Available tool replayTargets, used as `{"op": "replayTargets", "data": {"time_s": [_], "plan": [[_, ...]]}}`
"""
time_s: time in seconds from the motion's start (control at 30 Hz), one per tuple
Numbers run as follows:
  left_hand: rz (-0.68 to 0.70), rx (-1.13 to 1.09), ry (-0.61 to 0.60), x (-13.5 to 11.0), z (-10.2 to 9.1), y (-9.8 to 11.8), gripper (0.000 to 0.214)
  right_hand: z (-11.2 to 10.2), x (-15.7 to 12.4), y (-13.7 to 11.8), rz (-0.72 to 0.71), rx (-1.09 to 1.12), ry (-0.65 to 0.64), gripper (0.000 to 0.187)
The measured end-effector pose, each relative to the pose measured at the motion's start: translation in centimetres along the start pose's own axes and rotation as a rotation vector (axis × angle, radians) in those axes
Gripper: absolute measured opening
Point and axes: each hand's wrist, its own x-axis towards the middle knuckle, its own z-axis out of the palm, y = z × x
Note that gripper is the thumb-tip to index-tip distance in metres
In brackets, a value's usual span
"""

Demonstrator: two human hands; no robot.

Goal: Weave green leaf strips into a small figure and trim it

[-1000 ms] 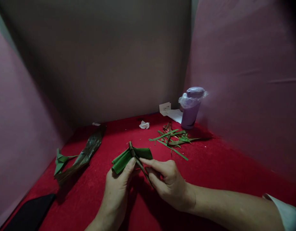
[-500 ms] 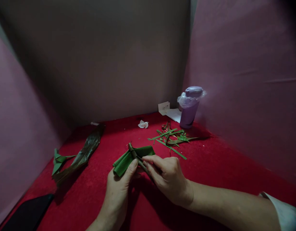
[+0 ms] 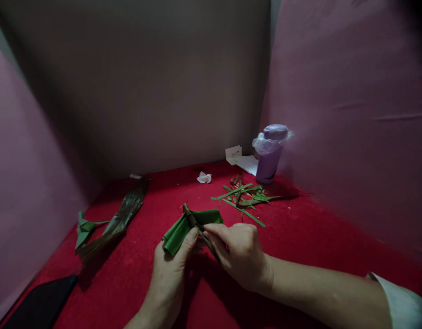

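A folded green leaf piece (image 3: 183, 225) with a brown stem across it is held just above the red cloth (image 3: 300, 237). My left hand (image 3: 171, 269) grips its lower left end, thumb pressed on top. My right hand (image 3: 240, 253) pinches the thin stem where it crosses the folds, fingers closed round it. Both hands meet at the piece near the cloth's middle front.
Cut green leaf strips (image 3: 243, 196) lie scattered behind the hands. A purple cup with plastic wrap (image 3: 270, 153) and white paper scraps (image 3: 240, 157) stand at the back right. A long dark leaf (image 3: 120, 219) and a small green folded shape (image 3: 84, 228) lie left. A black flat object (image 3: 39, 304) sits bottom left.
My right hand has slid up the stem toward the folded leaf and closed tighter on it. The left hand holds almost still.
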Motion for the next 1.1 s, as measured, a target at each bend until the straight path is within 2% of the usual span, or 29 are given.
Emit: {"op": "replayTargets", "data": {"time_s": [0.17, 0.37, 0.57, 0.7, 0.93, 1.1], "plan": [[-0.001, 0.017, 0.043, -0.15, 0.1, -0.14, 0.029, 0.3, -0.19, -0.02, -0.016, 0.01, 0.013, 0.014], [0.0, -0.106, 0.002, -0.03, 0.2, -0.18, 0.026, 0.39, -0.24, -0.02, -0.014, 0.011, 0.049, 0.013], [0.016, -0.058, 0.017, 0.12, -0.17, -0.48, 0.028, 0.38, 0.03, -0.1, -0.022, 0.013, 0.058, 0.014], [0.024, -0.063, -0.036, 0.36, -0.25, -0.7, 0.025, 0.46, -0.07, -0.15, -0.011, 0.002, 0.047, 0.015], [-0.003, -0.137, -0.051, 0.29, -0.03, -0.49, 0.022, 0.44, -0.12, -0.11, 0.0, 0.02, 0.024, 0.014], [-0.018, -0.179, -0.045, 0.24, 0.12, -0.15, 0.021, 0.04, -0.11, -0.07, -0.037, 0.044, 0.017, 0.021]]}}
